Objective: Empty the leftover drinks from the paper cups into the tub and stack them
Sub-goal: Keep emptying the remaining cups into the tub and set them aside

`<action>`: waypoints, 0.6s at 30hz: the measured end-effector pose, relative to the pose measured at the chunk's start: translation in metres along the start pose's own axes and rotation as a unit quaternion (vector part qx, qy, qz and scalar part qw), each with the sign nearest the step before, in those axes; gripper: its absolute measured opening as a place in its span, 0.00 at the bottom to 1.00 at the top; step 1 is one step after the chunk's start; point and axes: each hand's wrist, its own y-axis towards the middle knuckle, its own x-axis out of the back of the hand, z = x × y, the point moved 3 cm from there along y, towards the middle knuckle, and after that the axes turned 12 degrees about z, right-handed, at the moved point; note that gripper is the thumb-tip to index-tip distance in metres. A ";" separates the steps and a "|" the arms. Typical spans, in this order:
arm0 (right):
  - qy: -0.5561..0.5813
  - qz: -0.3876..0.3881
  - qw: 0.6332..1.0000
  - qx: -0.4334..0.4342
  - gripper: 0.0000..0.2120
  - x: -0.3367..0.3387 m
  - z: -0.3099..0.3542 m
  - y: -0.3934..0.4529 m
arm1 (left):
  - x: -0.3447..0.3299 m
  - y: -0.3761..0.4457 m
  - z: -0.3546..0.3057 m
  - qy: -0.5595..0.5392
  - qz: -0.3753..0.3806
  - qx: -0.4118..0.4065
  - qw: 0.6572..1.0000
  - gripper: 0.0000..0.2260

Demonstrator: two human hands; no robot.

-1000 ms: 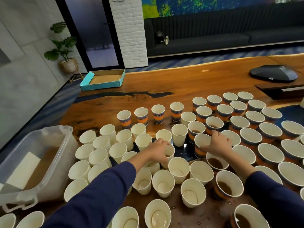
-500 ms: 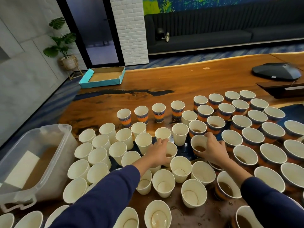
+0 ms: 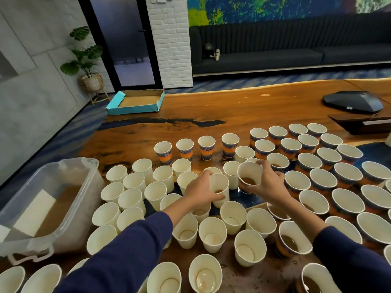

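Gripping one paper cup apiece, the left hand (image 3: 201, 192) wraps a plain cup (image 3: 219, 188) and the right hand (image 3: 267, 185) a second cup (image 3: 249, 174), both with brown drink in the bottom and tipped toward the camera. Both sit at the table's (image 3: 243, 106) middle, amid crowded cups. The tub (image 3: 88, 178), at nine o'clock, already holds brown liquid, likely the pouring spot, so carrying two saves trips.
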 end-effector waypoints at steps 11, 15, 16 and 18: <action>0.146 -0.025 0.983 0.110 0.41 0.000 0.108 -0.015 | 0.069 -0.056 0.013 -0.306 -0.132 -0.075 0.940 0.32; 0.225 -0.009 0.964 0.141 0.41 -0.019 0.151 -0.015 | 0.093 -0.085 0.045 -0.373 -0.165 -0.057 0.911 0.35; 0.232 -0.005 0.962 0.145 0.41 -0.027 0.163 -0.014 | 0.099 -0.094 0.056 -0.387 -0.176 -0.051 0.904 0.36; 0.240 0.002 0.959 0.152 0.36 -0.043 0.185 -0.013 | 0.111 -0.111 0.074 -0.404 -0.189 -0.038 0.894 0.37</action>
